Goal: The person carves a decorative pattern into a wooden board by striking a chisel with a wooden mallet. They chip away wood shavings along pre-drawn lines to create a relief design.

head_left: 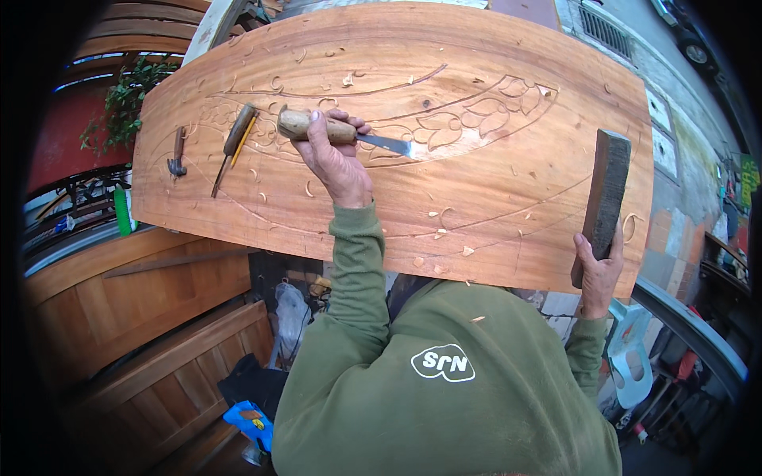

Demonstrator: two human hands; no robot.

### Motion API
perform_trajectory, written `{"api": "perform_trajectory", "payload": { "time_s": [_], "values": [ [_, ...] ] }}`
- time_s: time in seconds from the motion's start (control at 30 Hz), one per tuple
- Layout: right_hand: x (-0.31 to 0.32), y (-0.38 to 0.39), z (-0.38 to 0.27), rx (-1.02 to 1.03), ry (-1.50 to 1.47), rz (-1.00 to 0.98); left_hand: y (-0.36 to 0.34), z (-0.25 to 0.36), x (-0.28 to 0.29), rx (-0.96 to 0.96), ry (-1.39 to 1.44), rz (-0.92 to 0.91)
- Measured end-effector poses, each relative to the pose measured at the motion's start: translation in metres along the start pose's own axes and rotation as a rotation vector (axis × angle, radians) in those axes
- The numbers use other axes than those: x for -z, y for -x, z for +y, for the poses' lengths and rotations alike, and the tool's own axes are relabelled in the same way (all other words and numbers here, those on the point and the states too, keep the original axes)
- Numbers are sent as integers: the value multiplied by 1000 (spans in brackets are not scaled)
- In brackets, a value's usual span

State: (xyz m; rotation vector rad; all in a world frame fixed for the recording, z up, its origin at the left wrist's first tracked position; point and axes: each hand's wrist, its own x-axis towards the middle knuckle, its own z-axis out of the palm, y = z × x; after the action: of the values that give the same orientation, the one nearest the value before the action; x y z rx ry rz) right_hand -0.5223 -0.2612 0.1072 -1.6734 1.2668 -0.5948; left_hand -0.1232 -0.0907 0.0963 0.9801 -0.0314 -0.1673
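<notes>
My left hand grips a chisel by its fat wooden handle; the flat steel blade reaches right over a leaf-and-flower carving on a large wooden panel. My right hand holds a long, dark rectangular block upright at the panel's right side. Left of my left hand, a narrow tool with a dark handle lies beside a yellow pencil. Farther left rests a small hammer-like tool. Curled shavings are scattered on the panel.
Wooden panels stand at lower left, near a blue item. A pale plastic chair is below the panel's right end. A green plant is at left. A car shows at top right.
</notes>
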Motion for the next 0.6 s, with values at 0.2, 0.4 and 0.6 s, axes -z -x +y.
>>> {"api": "perform_trajectory", "payload": {
  "time_s": [0.2, 0.4, 0.6],
  "values": [
    [-31, 0, -33, -31, -101, 44, 20, -29, 40, 76, -96, 19],
    [-78, -43, -124, 313, -77, -98, 18, -33, 42, 78, -99, -35],
    [-187, -86, -228, 980, -111, -265, 22, -45, 40, 12, -79, -95]
  ]
}}
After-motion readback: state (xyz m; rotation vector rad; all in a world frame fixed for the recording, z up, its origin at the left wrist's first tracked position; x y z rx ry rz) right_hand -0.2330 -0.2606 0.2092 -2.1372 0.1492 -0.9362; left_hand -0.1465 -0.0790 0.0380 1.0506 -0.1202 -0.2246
